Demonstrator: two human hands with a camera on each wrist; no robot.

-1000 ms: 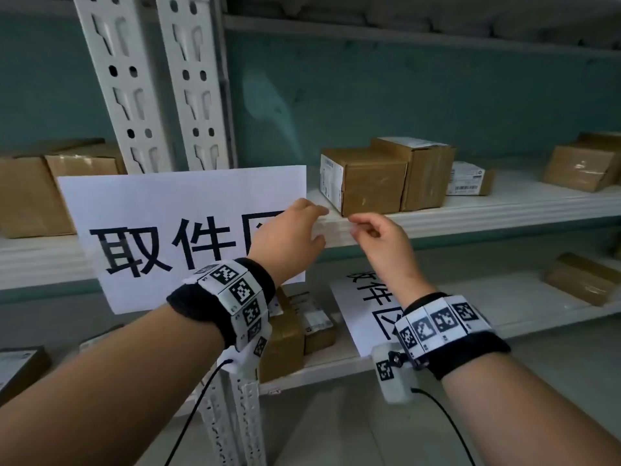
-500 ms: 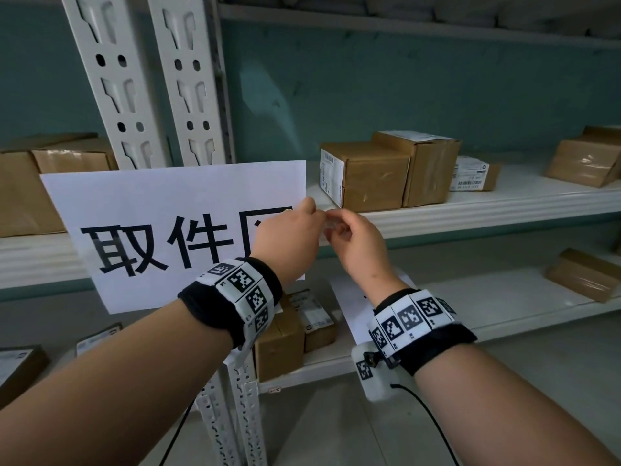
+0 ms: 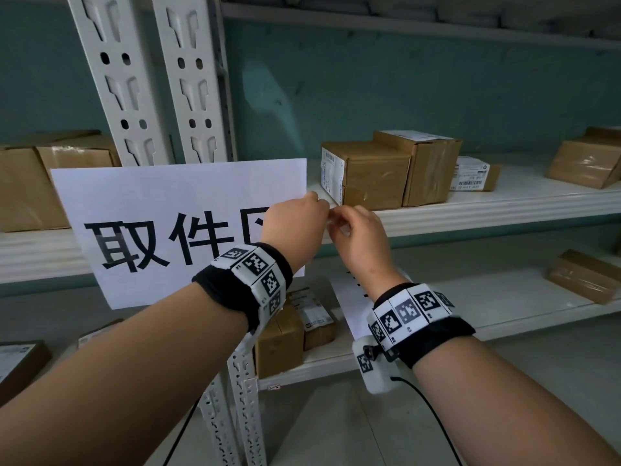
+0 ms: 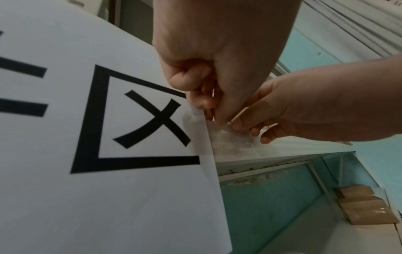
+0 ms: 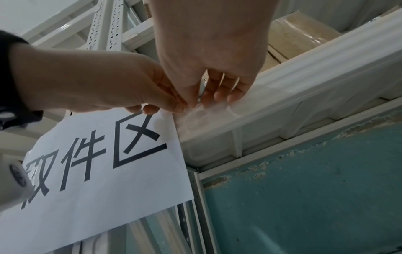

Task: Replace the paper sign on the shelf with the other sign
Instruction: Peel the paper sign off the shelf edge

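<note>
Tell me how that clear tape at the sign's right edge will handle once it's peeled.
The clear tape looks thin and filmy, so it will probably curl and cling to the right hand fingers. It overlaps the paper sign, so a fast pull may tear that edge. Likely weightless and floppy.

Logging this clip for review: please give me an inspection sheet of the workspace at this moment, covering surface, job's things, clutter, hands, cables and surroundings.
Surface: white metal shelf, front edge bare to the right of the hands.
Job's things: paper sign hangs across the shelf front; clear tape bridges its right edge to the shelf; second sign lies on the lower shelf, mostly hidden.
Clutter: cardboard boxes on both shelf levels.
Hands: left hand holds the sign's right edge; right hand picks at the tape with its fingertips.
Cables: black cable runs from the right wrist unit.
Surroundings: perforated uprights, teal wall.
</note>
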